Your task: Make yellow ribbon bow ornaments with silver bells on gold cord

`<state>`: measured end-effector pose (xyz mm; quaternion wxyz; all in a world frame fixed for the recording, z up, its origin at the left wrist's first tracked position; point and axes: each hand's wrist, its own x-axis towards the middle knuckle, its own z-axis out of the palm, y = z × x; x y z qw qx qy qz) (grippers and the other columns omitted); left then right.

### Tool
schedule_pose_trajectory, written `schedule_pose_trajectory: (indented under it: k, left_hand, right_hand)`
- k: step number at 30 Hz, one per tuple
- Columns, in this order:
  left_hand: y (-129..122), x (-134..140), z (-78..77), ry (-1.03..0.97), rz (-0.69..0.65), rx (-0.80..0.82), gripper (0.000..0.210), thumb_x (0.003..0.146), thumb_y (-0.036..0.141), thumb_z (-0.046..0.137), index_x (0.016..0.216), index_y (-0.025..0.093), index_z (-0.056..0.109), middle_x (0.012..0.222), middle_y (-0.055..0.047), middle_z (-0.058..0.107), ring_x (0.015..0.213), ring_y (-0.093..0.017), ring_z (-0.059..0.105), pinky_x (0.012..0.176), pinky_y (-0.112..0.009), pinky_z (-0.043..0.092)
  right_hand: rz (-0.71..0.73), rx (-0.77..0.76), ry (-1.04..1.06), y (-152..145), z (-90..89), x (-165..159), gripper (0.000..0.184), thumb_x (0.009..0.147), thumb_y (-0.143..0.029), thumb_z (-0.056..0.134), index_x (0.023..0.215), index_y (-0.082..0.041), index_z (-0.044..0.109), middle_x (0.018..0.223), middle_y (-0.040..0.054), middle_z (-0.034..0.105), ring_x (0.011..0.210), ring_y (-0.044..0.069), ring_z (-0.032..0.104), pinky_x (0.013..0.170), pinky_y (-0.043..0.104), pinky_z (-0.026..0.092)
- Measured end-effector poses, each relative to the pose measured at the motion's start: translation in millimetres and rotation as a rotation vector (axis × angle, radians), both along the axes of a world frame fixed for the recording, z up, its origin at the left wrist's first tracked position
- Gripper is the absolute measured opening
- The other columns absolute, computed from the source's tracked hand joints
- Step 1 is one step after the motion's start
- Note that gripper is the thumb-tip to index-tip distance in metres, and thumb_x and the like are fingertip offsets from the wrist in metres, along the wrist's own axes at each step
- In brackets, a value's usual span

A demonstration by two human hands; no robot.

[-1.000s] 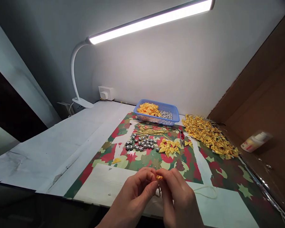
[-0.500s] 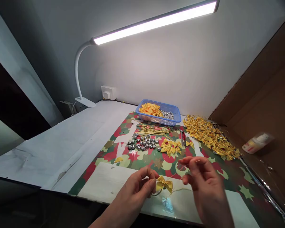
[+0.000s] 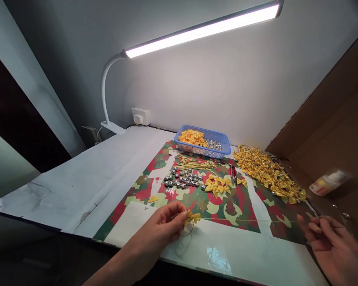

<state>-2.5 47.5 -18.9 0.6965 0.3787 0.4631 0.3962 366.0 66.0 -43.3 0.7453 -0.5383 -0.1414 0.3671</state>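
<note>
My left hand point(image 3: 164, 226) pinches a small yellow ribbon bow point(image 3: 194, 217) between thumb and fingertips, above the front of the work surface. A thin loop point(image 3: 192, 229) hangs below the bow. From the bow a fine pale thread point(image 3: 244, 219) runs taut to the right. Its far end goes to my right hand point(image 3: 334, 242), whose thumb and index finger are pressed together at the right edge of the table. Beyond my left hand lie several silver jingle bells point(image 3: 183, 179) and a little heap of loose yellow bows point(image 3: 217, 185).
A blue basket point(image 3: 228, 149) holds more bows and small silver pieces. Gold cords point(image 3: 197, 163) and red-handled snippers point(image 3: 233, 174) lie before it. A large pile of bows with loops point(image 3: 265, 171) sits right, near a white bottle point(image 3: 328, 182) and cardboard wall point(image 3: 340, 119). A lamp point(image 3: 203, 29) hangs overhead.
My right hand has moved far to the right, drawing the thread out straight from the bow. My left hand still holds the bow, now slightly higher and further left.
</note>
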Motion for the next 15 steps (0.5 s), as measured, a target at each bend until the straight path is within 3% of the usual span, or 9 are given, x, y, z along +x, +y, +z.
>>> schedule_pose_trajectory:
  k: [4,6,10,15]
  left_hand:
    - [3.1,-6.7,8.2,0.035,-0.016,-0.009,0.036,0.073,0.048,0.083,0.079,0.018,0.064,0.067,0.005,0.047,0.062,-0.013,0.029,0.056,-0.025,0.02]
    - [4.7,-8.9,10.6,0.029,-0.025,-0.017,0.035,0.072,0.046,0.084,0.077,0.018,0.065,0.067,0.004,0.05,0.063,-0.013,0.032,0.057,-0.025,0.021]
    - [8.1,-12.8,12.1,-0.001,-0.032,-0.055,0.032,0.075,0.042,0.084,0.071,0.017,0.064,0.069,0.003,0.051,0.063,-0.013,0.031,0.058,-0.024,0.024]
    - [10.3,-16.6,13.9,-0.075,-0.019,-0.123,0.034,0.074,0.037,0.084,0.063,0.017,0.059,0.067,0.004,0.044,0.062,-0.013,0.027,0.056,-0.021,0.029]
  right_hand:
    - [-0.037,-0.031,-0.043,0.2,-4.3,6.6,0.056,0.023,-0.031,0.094,0.065,-0.019,0.059,0.063,-0.0065,0.059,0.052,0.006,0.054,0.057,0.022,0.064]
    - [-0.041,-0.044,-0.063,0.2,-4.7,7.9,0.06,0.019,-0.034,0.094,0.065,-0.02,0.058,0.062,-0.0074,0.059,0.051,0.005,0.053,0.06,0.022,0.064]
    - [-0.028,-0.089,-0.137,-0.4,-9.9,14.6,0.057,0.022,-0.036,0.091,0.067,-0.02,0.06,0.068,-0.0066,0.061,0.056,0.006,0.06,0.061,0.016,0.062]
    - [-0.059,-0.157,-0.29,-0.1,-24.7,33.8,0.045,0.035,-0.034,0.082,0.073,-0.022,0.062,0.07,-0.0031,0.063,0.067,0.011,0.067,0.051,0.009,0.053]
